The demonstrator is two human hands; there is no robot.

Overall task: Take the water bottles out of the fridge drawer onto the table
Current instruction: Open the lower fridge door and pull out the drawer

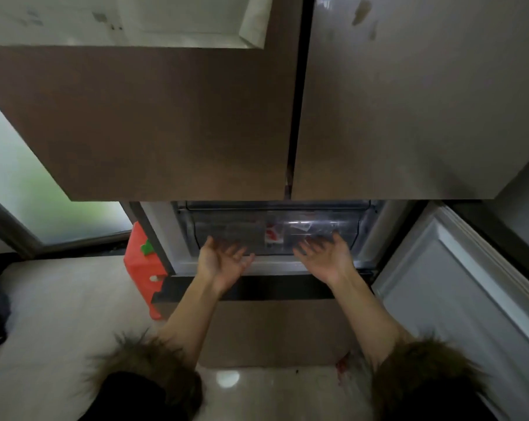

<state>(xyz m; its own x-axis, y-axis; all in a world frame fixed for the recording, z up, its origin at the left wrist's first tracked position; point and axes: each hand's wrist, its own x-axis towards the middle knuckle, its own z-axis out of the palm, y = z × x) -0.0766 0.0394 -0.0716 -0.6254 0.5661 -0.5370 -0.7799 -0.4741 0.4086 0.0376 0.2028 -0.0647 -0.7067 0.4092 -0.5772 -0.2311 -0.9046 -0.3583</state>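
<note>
A clear plastic fridge drawer (226, 235) sits in the open lower compartment, under the two closed brown upper doors. Through its front a red and white label (270, 235) shows, probably on a bottle; no bottle is plainly visible. My left hand (223, 259) reaches palm-up to the drawer's lower left front, fingers spread and blurred. My right hand (325, 256) does the same at the lower right front. Neither hand holds anything. Whether the fingertips touch the drawer cannot be told. No table is in view.
The white inner side of an open lower fridge door (457, 287) stands to the right. A brown lower door or panel (275, 332) lies below my arms. A red box with a green patch (141, 259) stands left of the fridge, beside a frosted glass door (20, 189).
</note>
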